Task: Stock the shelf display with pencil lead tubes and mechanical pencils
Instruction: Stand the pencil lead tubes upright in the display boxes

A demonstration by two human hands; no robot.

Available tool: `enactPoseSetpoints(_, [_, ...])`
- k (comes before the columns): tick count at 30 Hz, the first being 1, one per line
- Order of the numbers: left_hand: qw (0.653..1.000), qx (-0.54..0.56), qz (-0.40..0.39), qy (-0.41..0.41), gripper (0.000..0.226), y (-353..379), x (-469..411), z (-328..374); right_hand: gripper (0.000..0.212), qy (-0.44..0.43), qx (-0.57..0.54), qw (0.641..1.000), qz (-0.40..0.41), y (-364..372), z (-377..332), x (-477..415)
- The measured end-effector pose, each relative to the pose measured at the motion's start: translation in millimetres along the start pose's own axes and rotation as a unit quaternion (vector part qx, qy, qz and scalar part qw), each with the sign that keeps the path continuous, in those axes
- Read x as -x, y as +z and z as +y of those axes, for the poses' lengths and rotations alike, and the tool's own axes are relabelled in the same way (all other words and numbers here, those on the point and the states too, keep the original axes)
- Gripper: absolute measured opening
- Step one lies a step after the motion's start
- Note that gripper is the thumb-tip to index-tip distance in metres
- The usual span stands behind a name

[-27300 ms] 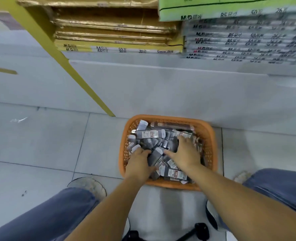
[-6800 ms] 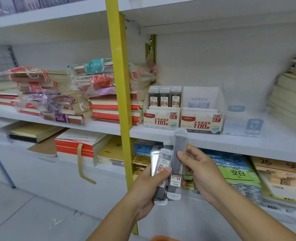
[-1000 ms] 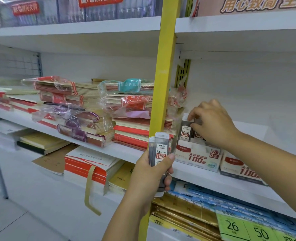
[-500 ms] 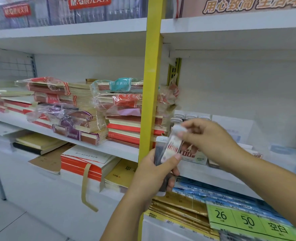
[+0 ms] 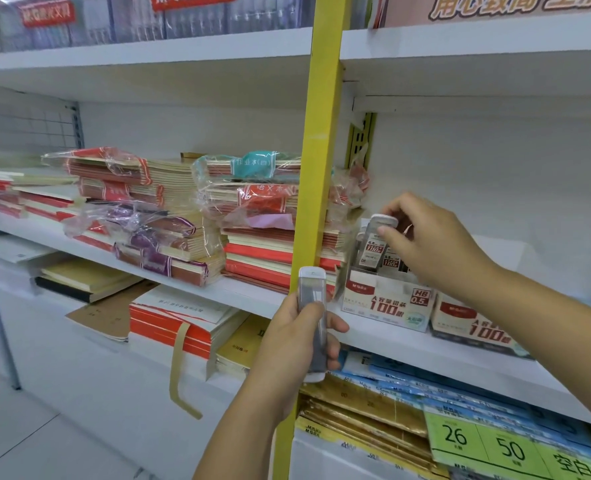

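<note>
Two hands busy: right hand (image 5: 425, 244) pinches lead tube (image 5: 373, 245) by its cap, tilted just above HB 0.5 display box (image 5: 384, 306) on shelf (image 5: 245, 293); left hand (image 5: 296, 344) grips spare tube (image 5: 310, 285) upright near yellow post (image 5: 322, 133).

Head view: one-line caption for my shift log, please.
Stocking pencil leads: right hand pinches a lead tube at the HB 0.5 box; left hand grips a spare tube.

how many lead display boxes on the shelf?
2: the HB 0.5 box under the right hand, and a second box just right of it. The forearm may hide more.
</note>
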State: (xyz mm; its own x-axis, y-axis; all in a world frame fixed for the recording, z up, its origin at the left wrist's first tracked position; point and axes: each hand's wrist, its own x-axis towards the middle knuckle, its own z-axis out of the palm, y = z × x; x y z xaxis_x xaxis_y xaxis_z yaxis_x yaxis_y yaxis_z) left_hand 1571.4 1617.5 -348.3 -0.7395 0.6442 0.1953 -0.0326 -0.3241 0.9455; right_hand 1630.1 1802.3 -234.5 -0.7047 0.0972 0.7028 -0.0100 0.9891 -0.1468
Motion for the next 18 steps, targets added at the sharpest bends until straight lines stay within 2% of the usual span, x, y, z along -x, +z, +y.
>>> enactPoseSetpoints(2, [1.0,-0.003,-0.001,0.012,0.018,-1.6,0.2,0.3,0.01,0.012,0.035,0.999,-0.015,5.6,5.7,-6.4])
enactPoseSetpoints(5, [0.999,-0.023,-0.001,0.033,0.015,-3.0,-0.6,-0.6,0.026,0.006,0.127,0.992,-0.025,13.7,10.4,-10.3])
enactPoseSetpoints(8, [0.999,-0.02,-0.002,0.046,0.015,-3.2,-1.4,-0.5,0.029,-0.014,0.15,0.988,-0.02,17.1,11.4,-9.5])
enactPoseSetpoints(10, [0.999,-0.015,-0.002,0.05,0.015,-3.2,-1.2,-0.4,0.022,-0.015,0.126,0.992,-0.021,18.1,10.8,-8.1])
enactPoseSetpoints(12, [0.999,-0.016,-0.001,0.052,0.015,-3.1,-0.7,-0.6,0.014,0.02,0.076,0.996,-0.038,18.1,8.8,-8.2])
enactPoseSetpoints(14, [0.999,-0.015,-0.001,0.051,0.015,-3.1,-0.5,-0.4,0.013,0.062,0.034,0.996,-0.057,17.6,9.2,-11.4])
enactPoseSetpoints(18, [0.999,-0.016,-0.003,0.052,0.017,-4.3,-0.4,-0.8,0.009,0.111,-0.029,0.993,-0.041,14.1,15.1,-22.7])
